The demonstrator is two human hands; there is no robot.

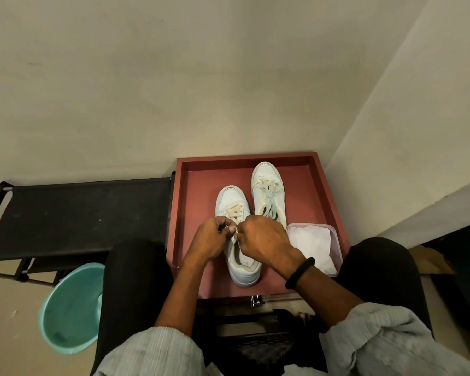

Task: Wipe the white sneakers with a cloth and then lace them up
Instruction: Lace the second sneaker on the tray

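Note:
Two white sneakers stand side by side in a red tray (320, 191), toes pointing away from me. The near left sneaker (232, 202) has cream laces across its upper eyelets. My left hand (210, 238) and my right hand (263, 240) meet over its tongue, each pinching a lace end between curled fingers. The far right sneaker (267, 191) is laced, its loose lace ends lying over the tongue. A white cloth (312, 244) lies in a clear plastic box (337, 240) at the tray's right side.
A black rack (73, 213) stands left of the tray against the wall. A teal basin (71, 308) sits on the floor beside my left knee. My knees flank the tray. A wall corner rises at the right.

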